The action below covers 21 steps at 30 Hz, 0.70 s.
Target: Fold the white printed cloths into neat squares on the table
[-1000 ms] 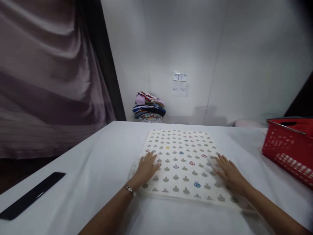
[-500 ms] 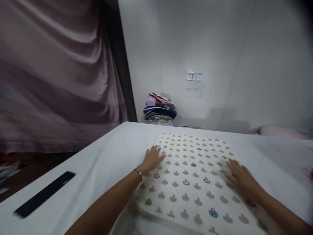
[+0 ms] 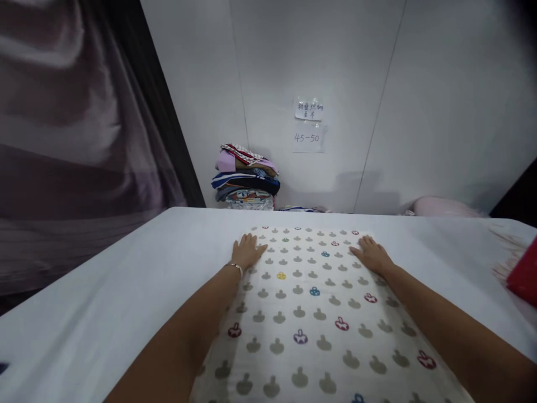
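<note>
Patterned cloth (image 3: 302, 313), far corners under left hand (image 3: 246, 253) and right hand (image 3: 371, 255), fingers (image 3: 251, 240) outstretched; white table (image 3: 126, 291) around.

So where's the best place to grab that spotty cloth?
Probably by its two far corners, pinched from above, one in each hand. The cloth lies flat on the table, so only its edges give something to lift, and the left hand and right hand rest flat right by those corners.

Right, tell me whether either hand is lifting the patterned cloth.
No, the left hand and right hand lie flat, palms down, on the patterned cloth, which lies spread on the table.
</note>
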### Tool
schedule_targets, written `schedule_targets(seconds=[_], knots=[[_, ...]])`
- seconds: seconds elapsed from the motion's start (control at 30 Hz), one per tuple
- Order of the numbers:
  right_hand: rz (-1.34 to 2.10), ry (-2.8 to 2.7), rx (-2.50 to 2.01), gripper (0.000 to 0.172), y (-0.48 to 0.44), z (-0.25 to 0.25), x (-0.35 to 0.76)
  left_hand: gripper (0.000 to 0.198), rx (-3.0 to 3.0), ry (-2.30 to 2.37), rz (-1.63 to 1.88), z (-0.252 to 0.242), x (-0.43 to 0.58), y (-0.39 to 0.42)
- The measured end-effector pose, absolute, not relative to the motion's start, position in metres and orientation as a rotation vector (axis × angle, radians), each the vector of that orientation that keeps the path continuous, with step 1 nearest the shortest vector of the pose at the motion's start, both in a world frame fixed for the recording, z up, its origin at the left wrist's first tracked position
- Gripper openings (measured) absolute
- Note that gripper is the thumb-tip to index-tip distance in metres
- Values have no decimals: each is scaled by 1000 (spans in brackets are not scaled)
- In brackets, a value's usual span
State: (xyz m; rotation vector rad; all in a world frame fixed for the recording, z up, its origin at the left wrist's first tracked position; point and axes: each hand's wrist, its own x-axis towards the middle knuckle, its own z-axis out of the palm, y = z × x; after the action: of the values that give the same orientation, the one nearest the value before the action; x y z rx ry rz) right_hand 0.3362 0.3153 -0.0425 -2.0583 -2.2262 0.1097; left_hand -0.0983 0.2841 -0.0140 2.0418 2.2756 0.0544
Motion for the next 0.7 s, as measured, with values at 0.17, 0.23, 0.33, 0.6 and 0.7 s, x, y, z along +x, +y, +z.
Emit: schedule_targets(seconds=[0.17, 0.23, 0.33, 0.6, 0.7], knots=[[81, -2311, -1921, 70, 319, -28, 298, 67, 2191, 2208, 121, 2, -74, 297], [120, -2406, -1794, 71, 323, -22, 273, 67, 2324, 2110, 160, 1, -60, 306], [202, -2450, -1763, 66, 334, -23, 246, 68, 2290, 2084, 143, -7, -46, 318], [199, -2392, -1848, 63, 335, -24, 285, 63, 2176, 2101, 141, -7, -75, 316], [159, -2257, -2055, 68, 328, -25, 317, 63, 2206, 2132, 121, -10, -98, 309]])
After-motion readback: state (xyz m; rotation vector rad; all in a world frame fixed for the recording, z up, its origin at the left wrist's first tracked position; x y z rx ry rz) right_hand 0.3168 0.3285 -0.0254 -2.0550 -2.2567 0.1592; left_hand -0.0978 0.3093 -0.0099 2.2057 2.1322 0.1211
